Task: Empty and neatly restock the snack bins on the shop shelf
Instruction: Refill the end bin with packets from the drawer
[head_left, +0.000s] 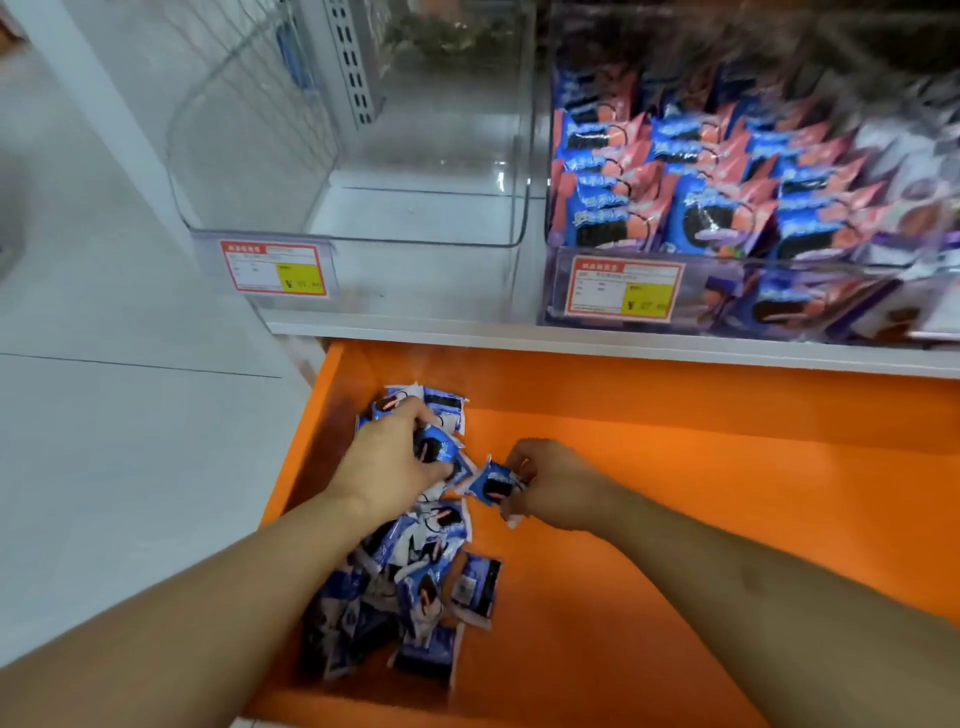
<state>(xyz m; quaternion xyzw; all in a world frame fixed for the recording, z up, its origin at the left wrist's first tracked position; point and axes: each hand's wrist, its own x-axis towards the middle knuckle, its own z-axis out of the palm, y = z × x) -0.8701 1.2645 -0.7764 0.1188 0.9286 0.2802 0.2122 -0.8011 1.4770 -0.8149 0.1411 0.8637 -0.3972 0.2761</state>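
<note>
White shop shelving (623, 340) runs across the upper half of the view, carrying two clear plastic bins side by side. Below it an orange drawer (675, 467) stands pulled open.

On the left, the empty bin (363, 213) holds nothing but its own reflections. A red-bordered price tag (274, 268) is clipped to its front lip, with a yellow patch showing a "¥" sign; the digits after it are too blurred to read. On the right, the full bin (727, 270) is packed with upright blue-and-pink packets (691, 208), each printed with a dark round sandwich biscuit. Its own tag (627, 287) has the same red border and yellow "¥" patch, again unreadable. The packets' lettering is a pale smear, so I cannot name a brand.

A heap of blue-and-white packets (415, 582) lies in the drawer along its left side, with the same dark biscuit picture.

Both bare forearms reach down into the drawer. The left hand (389, 462) lies palm-down over the far end of the heap, fingers and thumb curled round a bunch of packets. The right hand (550, 478) is just beside it, fingertips pinching a single packet (493, 483) by its right edge, close to the heap.
</note>
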